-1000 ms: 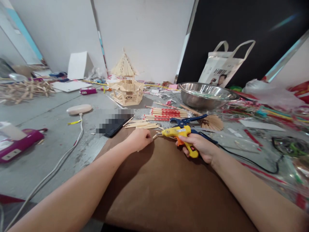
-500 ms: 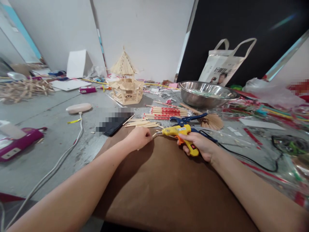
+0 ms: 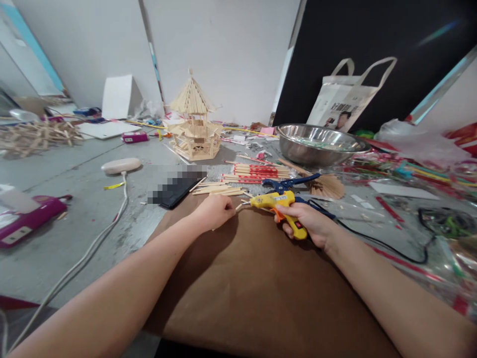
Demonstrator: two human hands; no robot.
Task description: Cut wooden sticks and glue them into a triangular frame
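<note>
My right hand (image 3: 303,223) is wrapped round the handle of a yellow glue gun (image 3: 274,200), with a finger at its orange trigger. The nozzle points left, close to the tip of a thin wooden stick (image 3: 239,208) pinched in my left hand (image 3: 216,211). Most of that stick is hidden by my fingers. Both hands are over a brown board (image 3: 238,288). Just beyond them lie several loose wooden sticks (image 3: 216,189) and bundles of sticks in red-printed wrappers (image 3: 257,174). A blue-handled cutter (image 3: 283,185) rests behind the glue gun.
A small stick-built pavilion (image 3: 196,132) stands at the back. Beside the board's far left corner is a black phone (image 3: 182,188). A steel basin (image 3: 320,151) sits back right, before a white bag (image 3: 341,102). Cables, a purple power strip (image 3: 33,219) and scraps lie around.
Hardly anything differs. My hands, the stick and the glue gun keep nearly the same place, and the view has shifted very slightly.
</note>
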